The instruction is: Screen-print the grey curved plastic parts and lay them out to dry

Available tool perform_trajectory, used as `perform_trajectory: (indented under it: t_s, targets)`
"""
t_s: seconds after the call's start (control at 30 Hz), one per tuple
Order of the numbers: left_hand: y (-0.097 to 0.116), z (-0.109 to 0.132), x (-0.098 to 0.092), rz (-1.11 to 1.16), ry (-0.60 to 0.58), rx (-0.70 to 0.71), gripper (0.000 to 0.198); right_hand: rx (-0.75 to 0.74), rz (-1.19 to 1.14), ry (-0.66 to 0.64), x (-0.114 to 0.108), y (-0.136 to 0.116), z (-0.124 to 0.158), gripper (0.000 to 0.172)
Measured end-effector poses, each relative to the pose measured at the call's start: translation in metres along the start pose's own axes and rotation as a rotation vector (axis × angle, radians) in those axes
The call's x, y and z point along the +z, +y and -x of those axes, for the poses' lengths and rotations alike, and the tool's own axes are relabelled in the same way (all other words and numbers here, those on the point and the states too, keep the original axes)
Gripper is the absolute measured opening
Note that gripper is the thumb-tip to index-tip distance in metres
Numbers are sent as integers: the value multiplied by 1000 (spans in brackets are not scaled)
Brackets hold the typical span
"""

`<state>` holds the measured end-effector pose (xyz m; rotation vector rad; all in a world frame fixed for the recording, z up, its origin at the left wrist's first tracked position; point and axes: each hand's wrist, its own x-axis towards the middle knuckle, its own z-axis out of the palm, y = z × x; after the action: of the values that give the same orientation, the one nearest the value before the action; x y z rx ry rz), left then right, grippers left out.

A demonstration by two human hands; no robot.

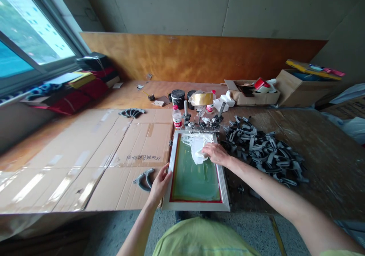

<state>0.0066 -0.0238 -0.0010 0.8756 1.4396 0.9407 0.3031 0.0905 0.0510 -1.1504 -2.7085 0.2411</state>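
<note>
A screen-printing frame (pixel 225 187) with a silver rim and green mesh lies flat at the table's front edge. My left hand (pixel 161 182) grips its left rim, fingers and thumb on the metal. Over the upper part of the mesh, my right hand (pixel 216 153) is closed on a white piece (pixel 198 153); whether it is cloth, paper or a scraper is unclear. Beside my left hand lie two grey curved plastic parts (pixel 144 179). A metal hinge clamp (pixel 202 125) stands at the frame's far end.
Many grey plastic parts (pixel 262 149) are heaped on the right. Flattened cardboard (pixel 114 146) covers the left side. Behind the clamp stand a red-capped bottle (pixel 177 117), a black tub (pixel 178 97) and a tape roll (pixel 201 98). An open carton (pixel 253 96) sits at the back right.
</note>
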Motion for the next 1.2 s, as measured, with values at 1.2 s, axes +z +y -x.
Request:
perform_trajectory:
  t_s: [1.2]
  targets:
    - [183, -24, 12, 186, 92, 444, 48, 609, -200, 309, 9, 69, 33, 21]
